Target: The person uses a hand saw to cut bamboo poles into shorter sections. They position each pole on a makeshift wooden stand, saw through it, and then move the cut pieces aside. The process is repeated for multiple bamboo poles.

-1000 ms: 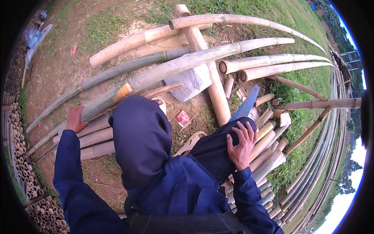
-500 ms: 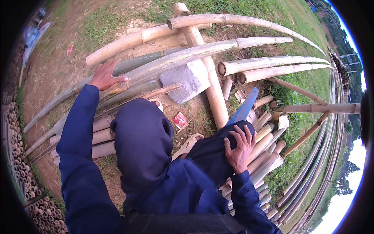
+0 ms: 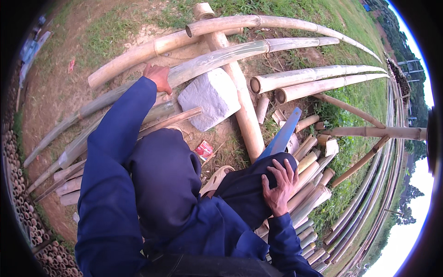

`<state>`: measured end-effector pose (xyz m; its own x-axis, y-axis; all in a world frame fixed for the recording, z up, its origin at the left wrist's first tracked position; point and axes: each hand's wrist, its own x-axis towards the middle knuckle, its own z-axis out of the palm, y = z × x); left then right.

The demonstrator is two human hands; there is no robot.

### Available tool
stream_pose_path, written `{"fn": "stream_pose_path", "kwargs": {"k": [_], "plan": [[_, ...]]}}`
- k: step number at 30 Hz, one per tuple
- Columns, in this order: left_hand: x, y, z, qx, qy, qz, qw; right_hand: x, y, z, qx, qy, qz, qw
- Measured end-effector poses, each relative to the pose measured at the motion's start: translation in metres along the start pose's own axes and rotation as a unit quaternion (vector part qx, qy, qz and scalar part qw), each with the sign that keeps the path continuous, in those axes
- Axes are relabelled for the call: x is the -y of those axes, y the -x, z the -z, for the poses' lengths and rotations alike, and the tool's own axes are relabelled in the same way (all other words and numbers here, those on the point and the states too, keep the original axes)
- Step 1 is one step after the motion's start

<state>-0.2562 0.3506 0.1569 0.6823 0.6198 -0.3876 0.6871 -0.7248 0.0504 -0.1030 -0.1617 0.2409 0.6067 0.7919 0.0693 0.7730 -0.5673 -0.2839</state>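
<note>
My left hand (image 3: 158,77) is closed over a long bamboo pole (image 3: 221,53), thumb on the near side, most fingers hidden behind it. The pole slants from the lower left up to the far right, over a crosswise bamboo log (image 3: 243,106). Just right of this hand sits a pale, rough stone block (image 3: 210,99). My right hand (image 3: 280,187) rests on my dark-clothed right knee, fingers spread, holding nothing. Beyond that knee a blue tapered blade, like a handsaw's (image 3: 282,134), points up and away; its handle is hidden.
Another bamboo pole (image 3: 277,22) lies farther off, with two cut poles (image 3: 318,76) at right. Short bamboo pieces (image 3: 311,184) are piled beside my right leg. A red packet (image 3: 204,150) is on the ground. Cut tubes (image 3: 23,198) are stacked at far left.
My left hand has moved right and slightly away along the bamboo pole, its arm now reaching across. The pole seems shifted away from me. My right hand stays on the knee.
</note>
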Motion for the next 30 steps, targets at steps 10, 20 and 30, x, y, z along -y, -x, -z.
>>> {"fn": "stream_pose_path", "kwargs": {"k": [10, 20, 30], "plan": [[0.000, 0.003, -0.019, -0.060, 0.078, -0.010, 0.995, 0.000, -0.006, 0.003, 0.012, -0.004, 0.019, 1.000], [0.124, 0.082, -0.035, -0.131, -0.007, -0.001, 0.991, 0.006, -0.002, 0.003, 0.014, -0.015, 0.014, 1.000], [0.292, 0.247, -0.059, -0.054, -0.149, 0.304, 0.939, 0.014, -0.004, -0.001, 0.032, 0.052, 0.028, 0.998]]}}
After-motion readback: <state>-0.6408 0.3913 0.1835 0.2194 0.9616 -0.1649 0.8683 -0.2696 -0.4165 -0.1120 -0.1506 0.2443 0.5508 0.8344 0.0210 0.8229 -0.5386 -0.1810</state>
